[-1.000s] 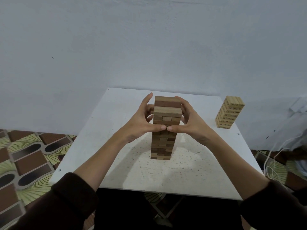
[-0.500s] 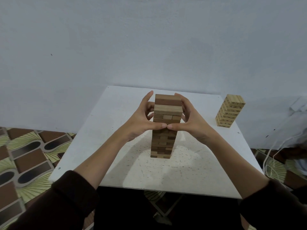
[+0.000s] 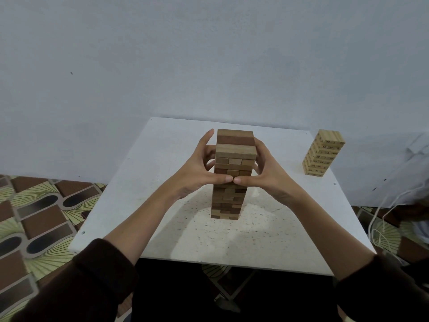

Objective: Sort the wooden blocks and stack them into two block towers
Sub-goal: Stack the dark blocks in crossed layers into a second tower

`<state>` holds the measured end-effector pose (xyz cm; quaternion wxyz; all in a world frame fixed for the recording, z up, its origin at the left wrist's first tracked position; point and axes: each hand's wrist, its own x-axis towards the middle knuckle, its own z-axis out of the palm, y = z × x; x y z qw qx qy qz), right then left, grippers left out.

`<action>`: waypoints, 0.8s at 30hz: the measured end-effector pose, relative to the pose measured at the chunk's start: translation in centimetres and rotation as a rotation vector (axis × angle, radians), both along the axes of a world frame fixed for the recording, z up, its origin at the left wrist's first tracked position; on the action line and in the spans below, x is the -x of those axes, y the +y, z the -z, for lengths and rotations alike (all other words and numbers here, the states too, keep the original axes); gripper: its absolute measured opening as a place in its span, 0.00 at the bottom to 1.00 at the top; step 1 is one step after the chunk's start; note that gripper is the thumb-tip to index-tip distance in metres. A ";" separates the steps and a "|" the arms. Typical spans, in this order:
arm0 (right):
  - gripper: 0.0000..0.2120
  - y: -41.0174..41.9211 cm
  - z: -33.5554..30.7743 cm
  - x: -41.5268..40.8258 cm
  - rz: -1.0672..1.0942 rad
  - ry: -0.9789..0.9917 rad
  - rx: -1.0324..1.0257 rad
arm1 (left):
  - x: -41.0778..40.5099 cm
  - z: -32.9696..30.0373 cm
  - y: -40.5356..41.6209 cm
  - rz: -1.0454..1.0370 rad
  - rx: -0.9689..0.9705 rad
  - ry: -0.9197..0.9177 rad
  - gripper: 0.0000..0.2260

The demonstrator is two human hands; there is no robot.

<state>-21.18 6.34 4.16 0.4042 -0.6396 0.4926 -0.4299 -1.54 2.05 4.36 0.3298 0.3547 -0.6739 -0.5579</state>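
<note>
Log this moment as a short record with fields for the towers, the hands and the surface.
near tower: tall darker wooden tower, upright, mid-table
far tower: shorter pale tower, at the table's far right corner, untouched
left hand: left hand cups the darker tower's upper left side
right hand: right hand cups its upper right side; thumb tips meet in front
surface: white table

So there's a white square table (image 3: pixel 148 182) pushed up against the wall, its top speckled with little dark flecks toward the near side. Two block towers stand right on it: a tall brown tower (image 3: pixel 226 201) around the middle, and a shorter pale tower (image 3: pixel 321 156) way over at the far right corner, well apart from the first.
</note>
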 end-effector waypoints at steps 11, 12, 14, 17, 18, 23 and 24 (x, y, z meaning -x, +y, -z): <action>0.44 -0.1 0.2 0.0 0.019 0.003 -0.017 | 0.0 0.4 -0.2 -0.011 0.010 0.012 0.50; 0.44 0.0 0.3 0.0 0.020 0.005 -0.018 | -0.1 0.5 -0.2 -0.006 0.009 0.014 0.51; 0.45 0.0 0.3 0.1 0.019 0.017 -0.018 | -0.1 0.7 -0.2 0.002 0.011 0.010 0.51; 0.46 0.0 0.4 0.2 0.012 0.032 -0.026 | -0.1 1.0 -0.2 0.006 0.011 0.014 0.52; 0.45 0.0 0.4 0.3 0.015 0.034 -0.026 | -0.1 1.1 -0.2 0.002 0.010 0.021 0.52; 0.46 0.1 0.3 0.1 0.013 0.042 -0.034 | -0.3 1.3 -0.1 -0.009 -0.002 0.040 0.53; 0.46 0.2 0.2 0.1 0.013 0.040 -0.035 | -0.3 1.4 -0.1 -0.009 -0.003 0.039 0.53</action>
